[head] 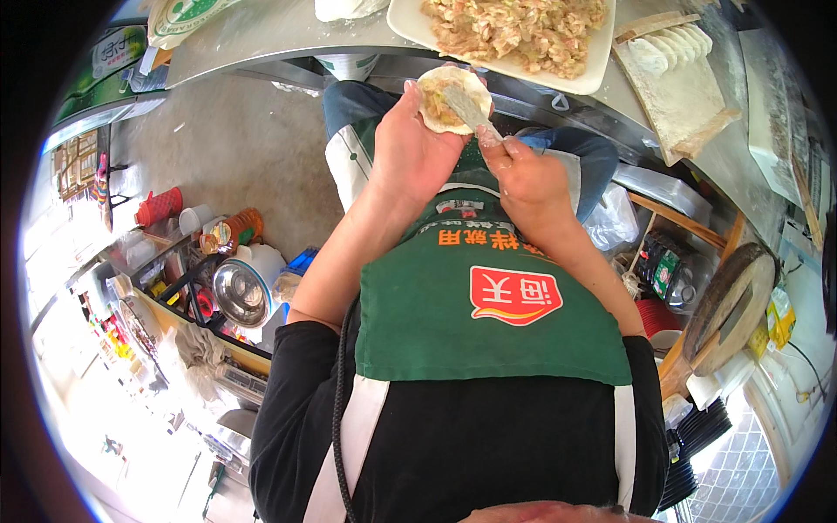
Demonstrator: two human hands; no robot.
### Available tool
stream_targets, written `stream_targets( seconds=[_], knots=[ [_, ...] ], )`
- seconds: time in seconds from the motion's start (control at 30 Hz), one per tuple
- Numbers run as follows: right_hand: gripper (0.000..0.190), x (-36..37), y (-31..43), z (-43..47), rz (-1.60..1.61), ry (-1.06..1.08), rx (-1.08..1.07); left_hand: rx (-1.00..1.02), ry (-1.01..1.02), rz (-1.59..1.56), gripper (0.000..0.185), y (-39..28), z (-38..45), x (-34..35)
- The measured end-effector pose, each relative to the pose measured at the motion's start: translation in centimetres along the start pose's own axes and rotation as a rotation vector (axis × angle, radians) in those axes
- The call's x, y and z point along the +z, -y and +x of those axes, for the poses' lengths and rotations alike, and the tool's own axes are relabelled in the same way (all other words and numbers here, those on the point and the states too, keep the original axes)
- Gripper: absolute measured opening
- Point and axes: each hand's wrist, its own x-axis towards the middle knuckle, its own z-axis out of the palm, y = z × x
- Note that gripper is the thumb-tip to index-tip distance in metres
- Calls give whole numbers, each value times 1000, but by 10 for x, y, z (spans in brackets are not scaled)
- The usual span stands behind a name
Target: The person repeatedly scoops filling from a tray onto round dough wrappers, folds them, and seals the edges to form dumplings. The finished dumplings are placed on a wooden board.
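Note:
On the palm and fingers of my left hand (418, 147) lies a round dough wrapper (485, 95) with a layer of chopped filling (439, 103) on it. My right hand (529, 180) grips a flat spreading tool (463, 108), whose blade rests on the filling. Just beyond my hands, a white tray (400, 19) holds a large heap of the same kind of filling (523, 33). To the right of it, a floured wooden board (683, 98) bears a row of folded dumplings (673, 47) at its far end.
The metal worktop (261, 39) runs across the front. At the left stand a pot with a shiny lid (242, 292), a red jug (159, 206) and a bottle of orange liquid (239, 230). A round wooden board (729, 310) leans at the right, near a large plastic bottle (673, 271).

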Motion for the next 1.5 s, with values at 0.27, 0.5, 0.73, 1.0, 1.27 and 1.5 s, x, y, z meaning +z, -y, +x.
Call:
stream_targets(
  seconds=[0.27, 0.5, 0.73, 1.0, 1.27, 1.5],
  knots=[
    [44, -35, -25, -3, 902, 242, 353, 45, -28, 66, 48, -12, -3, -5],
    [41, -18, -48, 13, 1548, 438, 865, -77, 52, 154, 46, -6, -15, 2],
    [49, -35, -48, 8, 1567, 454, 926, 28, 5, 159, 45, -10, -6, -10],
    [55, -15, -47, 10, 1689, 423, 952, 123, 34, 392, 43, -7, -12, 2],
    [34, -84, -91, 13, -230, -81, -235, 229, 93, 423, 44, -25, -6, 19],
    [26, -64, -61, 30, -425, -17, 25, 36, 181, 392, 43, -20, 2, 34]
  ],
)
